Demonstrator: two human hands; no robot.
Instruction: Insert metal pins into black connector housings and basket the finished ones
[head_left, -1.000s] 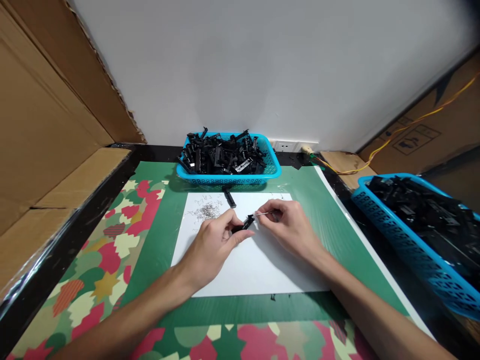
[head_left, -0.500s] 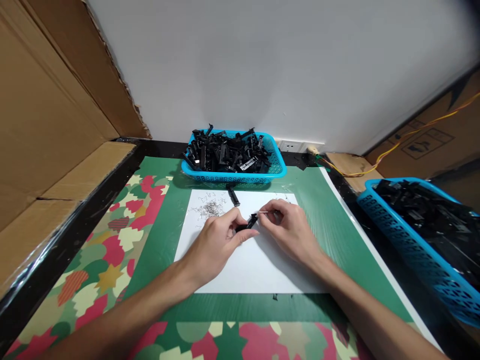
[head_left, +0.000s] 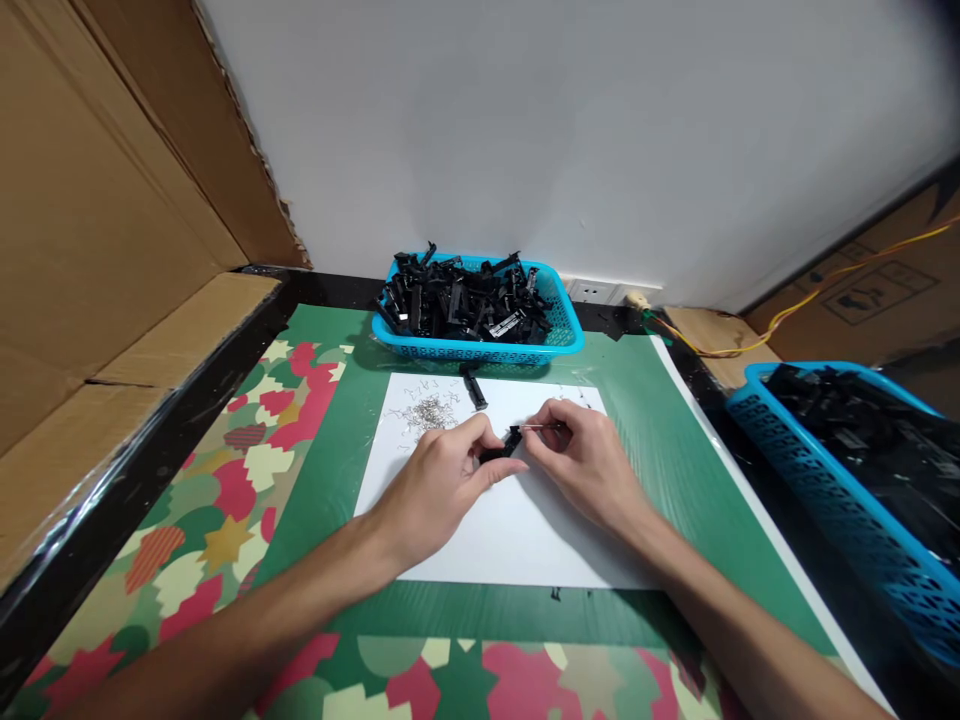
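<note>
Between the thumb and fingers of my left hand [head_left: 444, 478] is a small black plastic part [head_left: 511, 440], tilted up toward the right. My right hand [head_left: 583, 450] pinches a thin metal pin-like tool [head_left: 538, 427], its tip at the upper end of that part. Whether the tip touches the part I cannot tell. Beyond my hands, a second black plastic part [head_left: 475, 390] lies at the top of a white paper sheet [head_left: 510, 535]. Left of it, small bent metal wire pieces [head_left: 429, 413] are heaped and scattered on the sheet.
A blue basket [head_left: 480, 352] full of black plastic parts stands at the back against the wall. Another blue basket [head_left: 832, 500] of black pieces is at the right. Cardboard [head_left: 112, 200] rises at the left. A yellow cable [head_left: 795, 300] runs to a socket. Black scraps [head_left: 556, 594] lie in front.
The whole view has shifted slightly, so things sit a little farther right. Both hands keep their grips, and the tool stays at the end of the black part.
</note>
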